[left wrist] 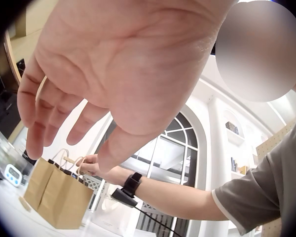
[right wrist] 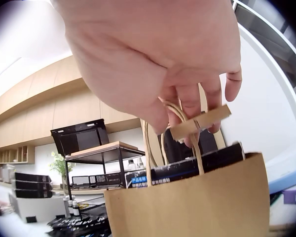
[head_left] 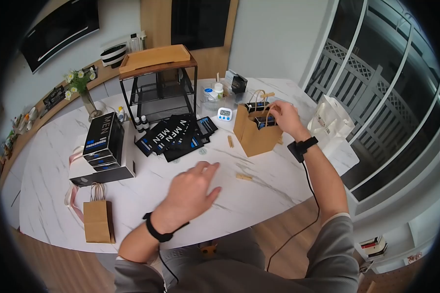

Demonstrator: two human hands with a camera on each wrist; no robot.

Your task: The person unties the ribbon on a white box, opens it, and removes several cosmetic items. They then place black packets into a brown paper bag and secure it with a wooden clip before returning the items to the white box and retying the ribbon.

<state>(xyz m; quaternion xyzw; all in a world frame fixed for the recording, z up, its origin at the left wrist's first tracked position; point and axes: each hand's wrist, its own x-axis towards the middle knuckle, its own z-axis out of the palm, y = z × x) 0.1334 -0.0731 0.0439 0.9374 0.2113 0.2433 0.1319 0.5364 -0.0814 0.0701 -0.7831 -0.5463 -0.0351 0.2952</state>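
My right hand [head_left: 285, 117] is at the top of a brown paper bag [head_left: 256, 134] standing on the table, its curled fingers and thumb gripping the bag's twisted paper handle [right wrist: 197, 155]. A wooden clothespin [right wrist: 202, 122] sits across the handles, right by the fingertips. Black boxes [right wrist: 222, 157] with blue and white print poke out of the bag's mouth. Over the near middle of the table hovers my left hand [head_left: 193, 190], its fingers loosely extended and nothing in its palm. Loose clothespins [head_left: 231, 141] [head_left: 244, 177] lie between that hand and the bag.
Black MEN packets [head_left: 173, 136] are spread before a black rack [head_left: 159, 93]. Stacked black boxes [head_left: 102, 139] rest on a white box [head_left: 127, 168] at left, with a smaller paper bag [head_left: 98, 221] nearer. A white timer [head_left: 224, 114] and a white bag [head_left: 331, 119] flank the brown bag.
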